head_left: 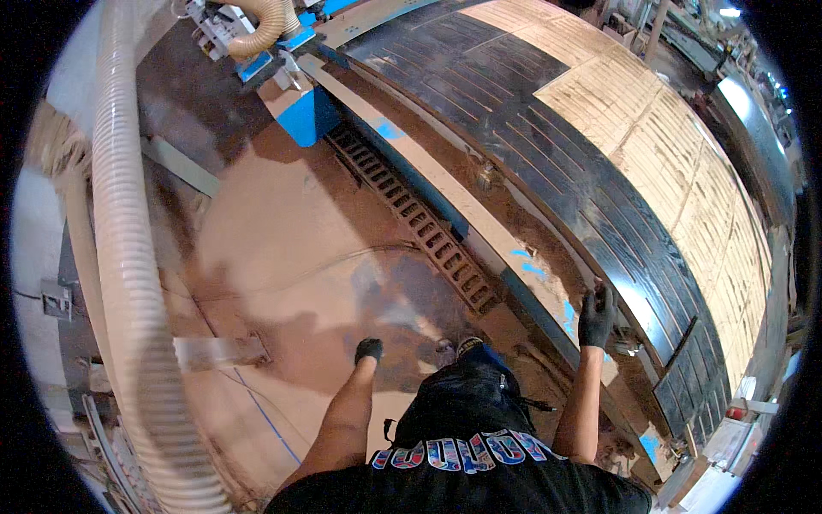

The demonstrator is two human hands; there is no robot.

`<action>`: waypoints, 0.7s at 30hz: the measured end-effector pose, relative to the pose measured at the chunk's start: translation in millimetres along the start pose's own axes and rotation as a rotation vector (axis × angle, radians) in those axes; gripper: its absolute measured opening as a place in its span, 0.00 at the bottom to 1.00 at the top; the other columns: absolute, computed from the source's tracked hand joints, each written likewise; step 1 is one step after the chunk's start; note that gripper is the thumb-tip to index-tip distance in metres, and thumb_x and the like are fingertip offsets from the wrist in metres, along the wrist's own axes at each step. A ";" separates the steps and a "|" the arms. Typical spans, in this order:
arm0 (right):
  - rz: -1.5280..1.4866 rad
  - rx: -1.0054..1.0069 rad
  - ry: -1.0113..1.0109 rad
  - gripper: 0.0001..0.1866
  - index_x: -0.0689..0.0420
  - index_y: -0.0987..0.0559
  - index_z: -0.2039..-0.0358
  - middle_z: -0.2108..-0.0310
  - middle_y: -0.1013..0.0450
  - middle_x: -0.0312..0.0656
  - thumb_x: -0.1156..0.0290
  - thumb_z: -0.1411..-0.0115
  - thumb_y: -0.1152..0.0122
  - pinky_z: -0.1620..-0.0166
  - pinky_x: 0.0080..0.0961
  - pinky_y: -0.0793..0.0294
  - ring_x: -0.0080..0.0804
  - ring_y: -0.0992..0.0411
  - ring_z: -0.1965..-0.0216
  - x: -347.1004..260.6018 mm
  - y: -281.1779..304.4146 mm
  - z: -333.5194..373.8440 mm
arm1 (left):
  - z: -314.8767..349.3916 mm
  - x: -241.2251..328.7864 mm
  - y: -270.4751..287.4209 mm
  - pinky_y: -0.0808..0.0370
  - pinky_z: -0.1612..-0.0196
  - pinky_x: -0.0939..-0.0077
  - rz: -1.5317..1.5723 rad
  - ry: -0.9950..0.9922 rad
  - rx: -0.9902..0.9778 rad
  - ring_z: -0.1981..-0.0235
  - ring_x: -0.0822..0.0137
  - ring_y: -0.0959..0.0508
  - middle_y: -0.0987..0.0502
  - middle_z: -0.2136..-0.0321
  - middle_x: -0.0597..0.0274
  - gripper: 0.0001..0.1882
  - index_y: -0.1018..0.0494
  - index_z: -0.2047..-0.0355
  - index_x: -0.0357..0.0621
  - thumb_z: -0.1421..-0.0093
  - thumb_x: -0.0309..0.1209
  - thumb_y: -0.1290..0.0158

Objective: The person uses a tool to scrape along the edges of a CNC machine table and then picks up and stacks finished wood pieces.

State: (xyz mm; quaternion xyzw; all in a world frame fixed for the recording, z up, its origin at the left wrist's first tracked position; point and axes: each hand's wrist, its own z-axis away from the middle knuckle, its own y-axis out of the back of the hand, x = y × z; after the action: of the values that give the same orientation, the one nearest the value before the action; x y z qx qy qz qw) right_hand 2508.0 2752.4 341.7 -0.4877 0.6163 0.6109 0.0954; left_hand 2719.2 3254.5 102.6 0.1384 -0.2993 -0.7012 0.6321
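Note:
My left hand [369,349], in a dark glove, hangs over the dusty floor with its fingers curled in; nothing shows in it. My right hand [597,319], gloved too, is raised beside the near edge of a long machine bed, fingers stretched upward and nothing seen in the palm. Whether its fingertips touch the edge I cannot tell. On the bed lies a large dark panel [556,171] cut with long narrow grooves. Beyond it spreads a pale, wood-coloured grooved surface [659,128].
A long side rail [445,184] with chipped blue paint runs along the bed, above a slotted cable chain [419,223]. Brown dust coats the floor [274,231]. A thick ribbed hose [124,197] hangs at left. A machine head [231,34] stands at the far left end.

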 end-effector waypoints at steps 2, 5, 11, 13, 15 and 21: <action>-0.058 -0.046 0.058 0.18 0.64 0.29 0.51 0.53 0.30 0.54 0.72 0.42 0.45 0.49 0.37 0.33 0.46 0.30 0.54 -14.0 -50.3 -14.1 | -16.2 -32.7 -3.4 0.29 0.58 0.54 0.019 0.071 0.211 0.62 0.47 0.24 0.23 0.66 0.45 0.19 0.24 0.71 0.39 0.44 0.41 0.59; -0.050 0.042 -0.020 0.17 0.63 0.28 0.53 0.55 0.31 0.53 0.71 0.42 0.44 0.49 0.35 0.33 0.47 0.31 0.54 0.6 -58.9 -31.1 | -20.8 67.4 51.8 0.31 0.51 0.56 0.133 0.069 0.176 0.54 0.45 0.27 0.26 0.56 0.45 0.22 0.24 0.61 0.45 0.45 0.45 0.58; -0.326 0.100 -0.045 0.12 0.61 0.26 0.55 0.59 0.29 0.46 0.77 0.40 0.50 0.52 0.27 0.32 0.33 0.30 0.57 -66.1 -117.5 -102.0 | -62.2 1.0 148.4 0.31 0.50 0.56 -0.103 -0.013 0.200 0.53 0.47 0.27 0.27 0.55 0.47 0.22 0.24 0.60 0.46 0.46 0.45 0.58; -0.436 0.077 -0.143 0.12 0.60 0.27 0.54 0.60 0.29 0.45 0.76 0.39 0.50 0.52 0.26 0.32 0.32 0.30 0.57 -63.1 -142.0 -127.1 | -73.9 13.4 199.8 0.31 0.50 0.56 -0.139 -0.041 0.253 0.53 0.47 0.27 0.26 0.55 0.46 0.22 0.24 0.60 0.45 0.46 0.46 0.58; -0.498 0.068 -0.265 0.13 0.60 0.27 0.54 0.60 0.28 0.44 0.76 0.38 0.51 0.52 0.25 0.32 0.31 0.30 0.57 -59.8 -152.5 -146.6 | -64.6 60.4 244.3 0.31 0.51 0.56 0.059 -0.010 0.442 0.54 0.47 0.26 0.25 0.58 0.47 0.22 0.24 0.61 0.45 0.45 0.45 0.58; -0.427 0.203 0.158 0.13 0.60 0.27 0.54 0.63 0.28 0.42 0.77 0.40 0.50 0.56 0.24 0.32 0.30 0.30 0.61 -134.4 -212.7 -238.1 | -129.7 22.7 374.1 0.29 0.54 0.59 0.132 -0.105 0.678 0.57 0.50 0.24 0.24 0.60 0.48 0.18 0.23 0.63 0.46 0.45 0.43 0.55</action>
State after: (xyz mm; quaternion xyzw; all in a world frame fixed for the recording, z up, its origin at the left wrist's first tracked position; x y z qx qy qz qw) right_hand 2842.5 2663.3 353.3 -0.6410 0.5630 0.4720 0.2221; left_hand 3090.5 3192.6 227.8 0.2846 -0.5555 -0.5257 0.5779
